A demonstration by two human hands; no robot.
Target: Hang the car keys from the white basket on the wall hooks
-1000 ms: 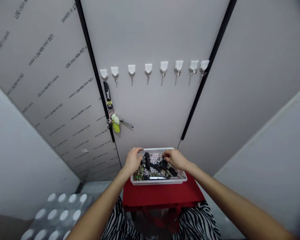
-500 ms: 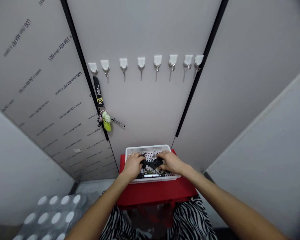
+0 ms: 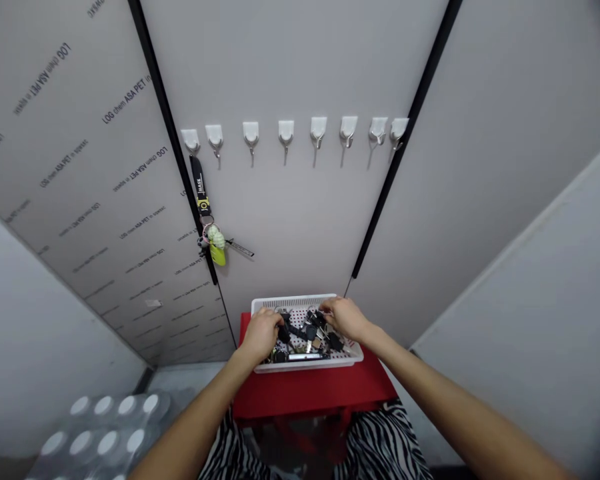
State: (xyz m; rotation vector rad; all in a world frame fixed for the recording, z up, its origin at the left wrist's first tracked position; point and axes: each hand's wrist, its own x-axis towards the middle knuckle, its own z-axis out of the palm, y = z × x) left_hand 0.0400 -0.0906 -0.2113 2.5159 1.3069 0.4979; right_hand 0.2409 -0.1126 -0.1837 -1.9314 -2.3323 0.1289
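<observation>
A white perforated basket point(image 3: 300, 303) sits on a red stool point(image 3: 310, 390) against the wall. It holds a tangle of dark keys and key fobs point(image 3: 307, 333). My left hand point(image 3: 261, 335) is in the basket's left side, fingers curled on a dark key piece. My right hand point(image 3: 347, 319) is over the right side, fingers pinched on dark items in the pile. On the wall above runs a row of several white hooks point(image 3: 286, 131). One keychain point(image 3: 207, 217) with a black strap and a yellow-green charm hangs from the leftmost hook.
Grey wall panels with black seams stand ahead, a printed film panel point(image 3: 80, 173) on the left. A pack of bottles with white caps point(image 3: 95, 427) lies on the floor at lower left. Zebra-striped fabric point(image 3: 385, 447) covers my legs below the stool.
My right hand has shifted right and up in the basket, pulling dark pieces apart from the left hand. The view has moved slightly.
</observation>
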